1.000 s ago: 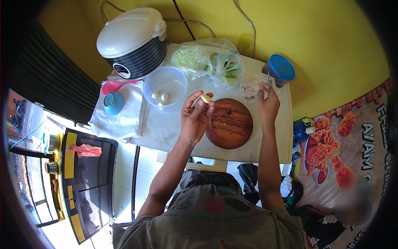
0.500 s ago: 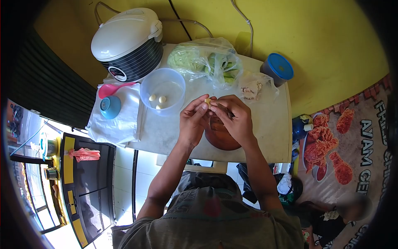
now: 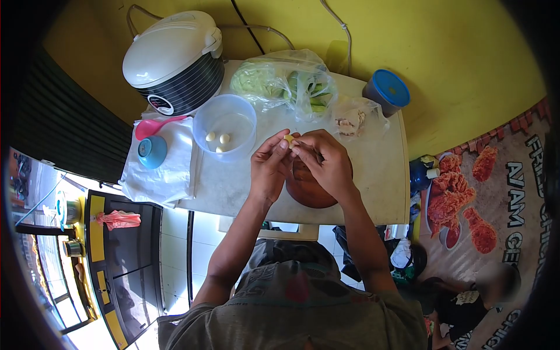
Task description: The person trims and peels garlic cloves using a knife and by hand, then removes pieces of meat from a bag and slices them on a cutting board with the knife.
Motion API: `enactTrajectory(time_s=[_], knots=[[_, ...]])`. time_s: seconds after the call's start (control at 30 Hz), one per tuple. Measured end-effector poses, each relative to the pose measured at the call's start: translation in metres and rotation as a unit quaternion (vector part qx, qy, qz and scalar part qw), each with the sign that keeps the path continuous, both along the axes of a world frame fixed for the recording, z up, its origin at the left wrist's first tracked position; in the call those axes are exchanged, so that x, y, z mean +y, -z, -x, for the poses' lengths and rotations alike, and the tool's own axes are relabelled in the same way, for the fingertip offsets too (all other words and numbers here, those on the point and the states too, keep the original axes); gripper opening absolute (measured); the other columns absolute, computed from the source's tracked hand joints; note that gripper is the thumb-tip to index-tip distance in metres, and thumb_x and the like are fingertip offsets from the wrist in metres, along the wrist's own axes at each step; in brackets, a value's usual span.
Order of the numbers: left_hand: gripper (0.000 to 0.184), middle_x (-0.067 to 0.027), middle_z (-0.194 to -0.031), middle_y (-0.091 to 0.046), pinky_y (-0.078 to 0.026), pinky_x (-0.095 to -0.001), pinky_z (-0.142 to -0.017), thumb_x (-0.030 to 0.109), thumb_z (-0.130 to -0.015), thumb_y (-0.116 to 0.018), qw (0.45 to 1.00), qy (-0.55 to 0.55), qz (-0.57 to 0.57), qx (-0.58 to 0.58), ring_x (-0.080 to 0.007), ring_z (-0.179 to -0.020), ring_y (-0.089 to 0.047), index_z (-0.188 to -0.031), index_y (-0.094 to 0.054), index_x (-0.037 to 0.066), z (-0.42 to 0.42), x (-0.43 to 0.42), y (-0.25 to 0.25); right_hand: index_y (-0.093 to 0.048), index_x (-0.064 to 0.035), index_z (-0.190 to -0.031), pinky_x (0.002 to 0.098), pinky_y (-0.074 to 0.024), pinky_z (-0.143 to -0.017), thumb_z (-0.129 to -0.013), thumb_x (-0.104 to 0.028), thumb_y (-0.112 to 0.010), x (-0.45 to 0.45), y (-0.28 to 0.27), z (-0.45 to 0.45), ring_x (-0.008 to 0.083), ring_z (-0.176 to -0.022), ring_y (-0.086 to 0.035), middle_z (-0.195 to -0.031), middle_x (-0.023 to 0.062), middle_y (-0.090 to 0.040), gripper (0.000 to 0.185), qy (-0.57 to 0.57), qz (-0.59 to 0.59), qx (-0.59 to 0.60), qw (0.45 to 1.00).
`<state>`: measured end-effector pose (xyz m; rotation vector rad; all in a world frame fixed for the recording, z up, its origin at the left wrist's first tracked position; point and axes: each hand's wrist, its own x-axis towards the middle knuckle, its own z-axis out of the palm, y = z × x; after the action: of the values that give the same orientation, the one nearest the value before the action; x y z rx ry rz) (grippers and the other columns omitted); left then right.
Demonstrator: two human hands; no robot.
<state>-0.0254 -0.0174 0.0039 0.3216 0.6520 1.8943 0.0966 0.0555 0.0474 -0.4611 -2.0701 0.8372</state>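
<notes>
A small pale yellow clove-like piece [image 3: 289, 139] is pinched between the thumb and fingers of my left hand [image 3: 270, 166]. Against its right side are the fingertips of my right hand [image 3: 326, 162], which are closed; a thin dark object, perhaps a knife, seems to lie in them but is mostly hidden. Both hands are above the left and upper part of a round brown wooden board [image 3: 312, 191]. To the left, a clear round tub [image 3: 236, 131] holds three similar pale pieces [image 3: 224, 138].
Behind the hands lie bagged green vegetables [image 3: 303, 87] and a small plastic bag [image 3: 351, 122]. A blue-lidded container [image 3: 388, 92] stands at the back right. Left are a rice cooker [image 3: 175, 58], pink spoon [image 3: 153, 126] and blue bowl [image 3: 152, 151]. Another person [image 3: 464, 309] is at lower right.
My right hand has come from the small plastic bag on the right to the pale piece in my left hand. The view has shifted slightly.
</notes>
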Motion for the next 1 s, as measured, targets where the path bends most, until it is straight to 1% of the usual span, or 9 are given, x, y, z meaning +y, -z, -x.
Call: enactTrajectory(time_s=[0.3, 0.53, 0.6, 0.73, 0.77, 0.83, 0.87, 0.93, 1.0], knots=[[0.030, -0.0149, -0.111, -0.066, -0.052, -0.0273, -0.082, 0.001, -0.094, -0.057, 0.999, -0.015, -0.006, 0.038, -0.0156, -0.093, -0.064, -0.124, -0.056, -0.005, -0.006, 0.007, 0.007, -0.059, -0.0048, -0.098, 0.0338, -0.0521, -0.064, -0.079, -0.002, -0.069, -0.004, -0.005, -0.002, 0.0265, -0.079, -0.067, -0.091, 0.0099, -0.060, 0.022, 0.080, -0.070, -0.080, 0.991], [0.029, -0.0138, -0.106, -0.068, -0.052, -0.0264, -0.081, 0.002, -0.093, -0.059, 0.999, 0.004, 0.018, 0.044, -0.0165, -0.092, -0.065, -0.121, -0.059, -0.005, -0.007, 0.005, 0.003, -0.058, -0.0037, -0.096, 0.0344, -0.0509, -0.065, -0.082, -0.001, -0.065, 0.014, 0.005, -0.009, 0.0267, -0.079, -0.067, -0.089, 0.0108, -0.061, 0.016, 0.090, -0.015, -0.053, 0.994], [0.030, -0.0163, -0.111, -0.066, -0.052, -0.0283, -0.084, 0.004, -0.093, -0.059, 0.999, 0.005, 0.014, 0.050, -0.0175, -0.091, -0.065, -0.122, -0.059, -0.003, -0.005, 0.004, 0.003, -0.058, -0.0025, -0.096, 0.0333, -0.0500, -0.066, -0.086, -0.003, -0.062, 0.026, 0.004, -0.015, 0.0261, -0.078, -0.067, -0.085, 0.0118, -0.064, 0.011, 0.158, 0.069, 0.008, 0.985], [0.029, -0.0183, -0.114, -0.064, -0.053, -0.0304, -0.086, 0.006, -0.094, -0.059, 0.996, -0.014, 0.023, 0.081, -0.0196, -0.092, -0.065, -0.122, -0.060, -0.001, 0.004, 0.001, 0.004, -0.061, -0.0029, -0.094, 0.0322, -0.0500, -0.067, -0.088, -0.007, -0.063, 0.063, 0.015, -0.046, 0.0218, -0.080, -0.067, -0.085, 0.0102, -0.068, 0.007, 0.317, 0.072, 0.025, 0.945], [0.029, -0.0183, -0.114, -0.064, -0.053, -0.0304, -0.086, 0.006, -0.094, -0.059, 0.996, -0.025, 0.021, 0.081, -0.0196, -0.092, -0.065, -0.122, -0.060, -0.001, 0.006, -0.001, 0.002, -0.061, -0.0029, -0.094, 0.0322, -0.0500, -0.067, -0.088, -0.007, -0.063, 0.071, 0.018, -0.055, 0.0218, -0.080, -0.067, -0.085, 0.0102, -0.068, 0.007, 0.308, 0.071, 0.026, 0.948], [0.028, -0.0167, -0.113, -0.065, -0.053, -0.0317, -0.087, 0.005, -0.093, -0.060, 0.994, -0.034, 0.025, 0.102, -0.0216, -0.095, -0.066, -0.120, -0.061, -0.002, 0.008, -0.005, -0.003, -0.063, -0.0032, -0.090, 0.0320, -0.0500, -0.065, -0.088, -0.009, -0.064, 0.079, 0.022, -0.062, 0.0200, -0.079, -0.068, -0.084, 0.0109, -0.070, 0.007, 0.399, -0.085, -0.062, 0.911], [0.028, -0.0167, -0.113, -0.065, -0.053, -0.0317, -0.087, 0.005, -0.093, -0.060, 0.993, -0.046, 0.023, 0.103, -0.0216, -0.095, -0.066, -0.120, -0.061, -0.002, 0.011, -0.006, -0.003, -0.063, -0.0032, -0.090, 0.0320, -0.0500, -0.065, -0.088, -0.009, -0.064, 0.077, 0.021, -0.057, 0.0200, -0.079, -0.068, -0.084, 0.0109, -0.070, 0.007, 0.388, -0.088, -0.059, 0.916], [0.027, -0.0147, -0.111, -0.066, -0.054, -0.0328, -0.088, 0.003, -0.092, -0.060, 0.978, -0.050, 0.055, 0.194, -0.0231, -0.097, -0.066, -0.119, -0.061, -0.003, 0.020, -0.011, -0.006, -0.064, -0.0023, -0.089, 0.0320, -0.0500, -0.065, -0.088, -0.011, -0.065, 0.066, 0.007, -0.039, 0.0200, -0.075, -0.069, -0.082, 0.0126, -0.070, 0.008, 0.343, 0.041, -0.052, 0.937], [0.027, -0.0135, -0.109, -0.066, -0.054, -0.0333, -0.088, 0.003, -0.092, -0.060, 0.969, -0.064, 0.057, 0.230, -0.0234, -0.098, -0.067, -0.119, -0.061, -0.004, 0.035, -0.017, -0.012, -0.064, -0.0016, -0.095, 0.0317, -0.0498, -0.064, -0.087, -0.010, -0.065, 0.058, 0.006, -0.014, 0.0199, -0.070, -0.069, -0.080, 0.0126, -0.070, 0.011, 0.284, 0.056, -0.089, 0.953]])
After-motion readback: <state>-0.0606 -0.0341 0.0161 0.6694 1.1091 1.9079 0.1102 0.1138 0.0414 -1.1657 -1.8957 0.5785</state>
